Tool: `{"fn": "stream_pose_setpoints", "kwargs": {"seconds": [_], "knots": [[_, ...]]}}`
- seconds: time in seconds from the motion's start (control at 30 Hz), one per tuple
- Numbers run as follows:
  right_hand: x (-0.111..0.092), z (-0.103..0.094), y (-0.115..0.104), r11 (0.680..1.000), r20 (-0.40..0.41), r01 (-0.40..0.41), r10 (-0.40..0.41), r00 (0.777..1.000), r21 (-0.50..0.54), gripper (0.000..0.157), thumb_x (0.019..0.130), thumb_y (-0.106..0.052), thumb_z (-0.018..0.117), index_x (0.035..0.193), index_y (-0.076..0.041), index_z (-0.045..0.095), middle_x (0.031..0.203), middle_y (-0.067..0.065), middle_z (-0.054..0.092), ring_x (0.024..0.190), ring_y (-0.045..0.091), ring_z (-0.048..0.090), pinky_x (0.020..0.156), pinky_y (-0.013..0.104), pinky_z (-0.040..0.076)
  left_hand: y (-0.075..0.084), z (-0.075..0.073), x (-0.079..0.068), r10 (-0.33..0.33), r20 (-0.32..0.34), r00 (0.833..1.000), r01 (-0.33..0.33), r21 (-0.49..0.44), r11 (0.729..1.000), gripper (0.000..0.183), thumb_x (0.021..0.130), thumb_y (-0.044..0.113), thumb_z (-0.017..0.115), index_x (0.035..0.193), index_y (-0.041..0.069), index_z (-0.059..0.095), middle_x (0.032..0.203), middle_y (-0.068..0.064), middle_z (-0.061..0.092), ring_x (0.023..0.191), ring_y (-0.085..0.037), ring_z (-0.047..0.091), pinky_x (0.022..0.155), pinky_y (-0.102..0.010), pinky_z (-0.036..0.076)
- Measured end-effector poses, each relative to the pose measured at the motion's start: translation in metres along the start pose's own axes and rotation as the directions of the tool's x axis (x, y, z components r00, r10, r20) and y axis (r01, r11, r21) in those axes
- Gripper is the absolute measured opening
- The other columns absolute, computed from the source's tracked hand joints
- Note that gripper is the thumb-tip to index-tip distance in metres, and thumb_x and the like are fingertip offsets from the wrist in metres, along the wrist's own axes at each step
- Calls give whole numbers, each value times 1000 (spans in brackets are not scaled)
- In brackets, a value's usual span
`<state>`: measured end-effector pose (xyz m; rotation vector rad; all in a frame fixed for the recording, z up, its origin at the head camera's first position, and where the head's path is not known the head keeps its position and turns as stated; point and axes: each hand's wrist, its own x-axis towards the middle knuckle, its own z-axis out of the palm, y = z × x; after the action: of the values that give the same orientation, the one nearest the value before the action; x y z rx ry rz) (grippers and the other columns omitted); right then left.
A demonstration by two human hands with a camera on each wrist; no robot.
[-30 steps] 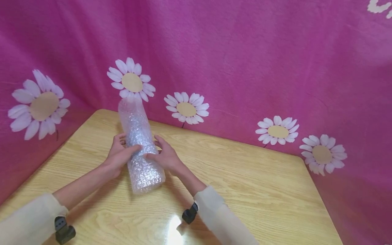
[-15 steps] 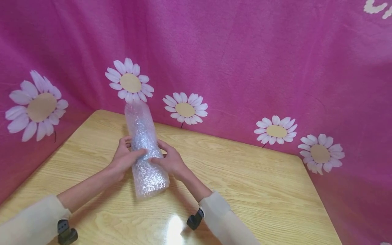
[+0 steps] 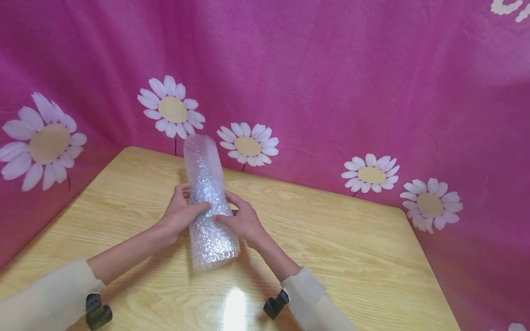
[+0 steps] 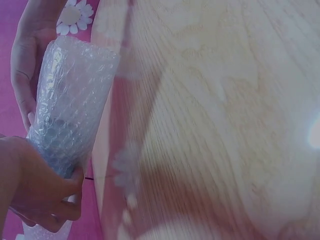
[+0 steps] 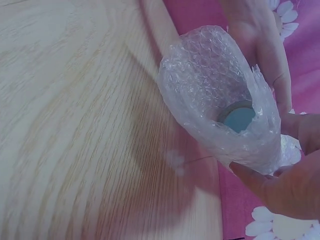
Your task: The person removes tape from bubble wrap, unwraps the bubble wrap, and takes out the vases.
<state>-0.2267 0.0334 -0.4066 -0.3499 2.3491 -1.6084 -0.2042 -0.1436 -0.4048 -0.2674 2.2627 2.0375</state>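
Note:
A long roll of clear bubble wrap [image 3: 213,234] is held between both hands above the table, tilted with its far end up and away. Through the layers shows something bluish, and in the right wrist view its round blue-green end [image 5: 239,119] sits inside the wrap's open end. My left hand [image 3: 178,216] grips the roll's left side, thumb across the top. From the right, my right hand [image 3: 244,223] holds it the same way, its thumb close to the left one. The wrist views show fingers curled around the wrap; the wrapped thing's full shape is hidden.
Under the hands is a light wooden table [image 3: 331,257] with a bright glare spot near its front. A magenta cloth [image 3: 310,92] with printed daisies hangs behind and along the sides. Each forearm carries a black wrist camera [image 3: 276,304].
Both hands have carried the bubble-wrapped roll to the right and slightly nearer, keeping the same hold. The roll's far end has swung right. The background has shifted a little left.

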Motion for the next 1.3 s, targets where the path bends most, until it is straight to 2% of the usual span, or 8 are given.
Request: {"fn": "stream_pose_setpoints", "kwargs": {"seconds": [0.17,0.4,0.57,0.77,0.97,1.3], "knots": [[-8,-8,0,1000,-31,-1,1,1000,-17,70,87,-9,76,150,-16,47,146,6,52,113,30,63,84,39,57,2,10,0,7,21,1000,-7,5,1000,85,90,13,70,154,5,15,148,-24,28,127,-40,43,104,-48,44],[-18,-17,2,1000,-70,6,-5,998,16,68,86,-6,77,148,-17,51,143,7,54,110,29,65,80,37,58,6,21,1,14,59,998,-13,-6,1000,85,89,12,70,154,4,16,149,-25,28,126,-42,44,102,-50,46],[-25,-22,4,1000,-83,9,-6,997,28,70,87,-8,76,150,-19,48,145,7,52,112,30,64,81,38,58,9,27,1,10,79,997,-10,0,1000,86,87,11,71,154,5,17,150,-24,27,128,-42,42,103,-51,44],[-35,-27,2,1000,-98,11,-8,995,22,72,87,-8,75,151,-15,45,145,10,51,113,32,64,80,39,59,9,35,0,21,95,995,-21,8,1000,84,86,11,71,152,4,19,147,-24,29,125,-41,44,103,-50,45],[-40,-33,8,1000,-121,10,-9,993,11,71,86,-10,77,150,-17,47,144,9,52,112,31,64,79,38,59,10,44,1,20,110,994,-21,10,1000,83,87,11,71,152,4,20,146,-23,30,124,-39,45,101,-48,46],[-48,-42,11,998,-167,-10,0,986,-54,72,85,-12,78,150,-12,46,144,13,52,111,33,64,81,39,58,12,57,2,28,128,991,-34,43,999,82,85,12,73,151,5,24,143,-21,34,119,-36,48,97,-46,48]]}}
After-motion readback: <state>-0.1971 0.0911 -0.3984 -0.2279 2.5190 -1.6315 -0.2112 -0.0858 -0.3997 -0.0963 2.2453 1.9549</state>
